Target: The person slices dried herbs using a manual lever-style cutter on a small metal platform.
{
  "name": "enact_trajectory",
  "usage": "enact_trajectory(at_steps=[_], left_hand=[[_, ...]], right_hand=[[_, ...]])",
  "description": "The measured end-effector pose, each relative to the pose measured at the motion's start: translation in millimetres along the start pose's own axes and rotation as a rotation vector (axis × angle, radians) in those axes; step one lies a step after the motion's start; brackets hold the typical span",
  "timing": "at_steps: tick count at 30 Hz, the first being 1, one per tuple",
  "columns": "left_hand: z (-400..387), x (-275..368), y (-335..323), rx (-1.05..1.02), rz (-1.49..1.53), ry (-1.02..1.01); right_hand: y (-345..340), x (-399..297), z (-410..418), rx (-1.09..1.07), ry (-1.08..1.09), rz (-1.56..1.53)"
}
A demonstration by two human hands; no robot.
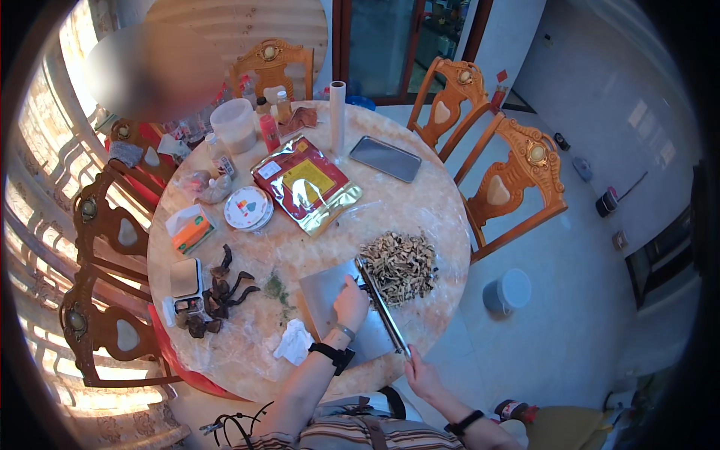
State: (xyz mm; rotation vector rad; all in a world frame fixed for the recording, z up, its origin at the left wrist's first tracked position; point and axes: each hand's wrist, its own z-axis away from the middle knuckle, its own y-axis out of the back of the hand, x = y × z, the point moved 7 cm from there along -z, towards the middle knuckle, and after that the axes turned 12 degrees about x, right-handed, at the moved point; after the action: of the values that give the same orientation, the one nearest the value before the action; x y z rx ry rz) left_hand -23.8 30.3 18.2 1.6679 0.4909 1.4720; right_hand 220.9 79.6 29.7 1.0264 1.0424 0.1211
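My right hand (422,374) is closed around the handle end of a long metal lever blade (385,309). This blade belongs to a guillotine-style slicer with a flat metal base plate (323,292), which lies tilted across the near part of the table. Over the plate, my left hand (351,304) has its fingertips close to the blade, pinching a small dark piece (360,279) mostly hidden by the fingers. Beyond the blade lies a heap of tan and dark dried slices (400,267). Dark brown dried stalked pieces, apparently mushrooms (222,292), lie to the left.
A small scale (188,304), a crumpled white tissue (295,342) and green crumbs (275,288) lie left of the slicer. Farther back are stacked plates (247,208), a red-and-gold bag (306,183), a grey tray (386,158) and bottles. Carved chairs (512,174) ring the table; a bucket (506,292) stands right.
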Motion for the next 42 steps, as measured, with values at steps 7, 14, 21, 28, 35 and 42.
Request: enact_trajectory(at_steps=[7,14,21,28,35,42], left_hand=[[8,-5,4,0.033,0.061,-0.024],[11,6,0,0.038,0.050,-0.023],[9,11,-4,0.030,0.044,-0.019],[14,13,-4,0.026,0.019,-0.036],[13,13,-1,0.089,0.028,-0.053],[10,13,3,0.060,0.010,-0.081]], right_hand=[[5,-1,-1,0.053,0.054,-0.164],[83,-95,-31,-0.146,-0.088,-0.154],[59,-62,-15,-0.097,-0.038,-0.026],[36,-35,-2,-0.029,-0.063,-0.092],[43,-42,-2,0.088,0.007,-0.127],[75,-83,-26,-0.073,-0.050,-0.086]])
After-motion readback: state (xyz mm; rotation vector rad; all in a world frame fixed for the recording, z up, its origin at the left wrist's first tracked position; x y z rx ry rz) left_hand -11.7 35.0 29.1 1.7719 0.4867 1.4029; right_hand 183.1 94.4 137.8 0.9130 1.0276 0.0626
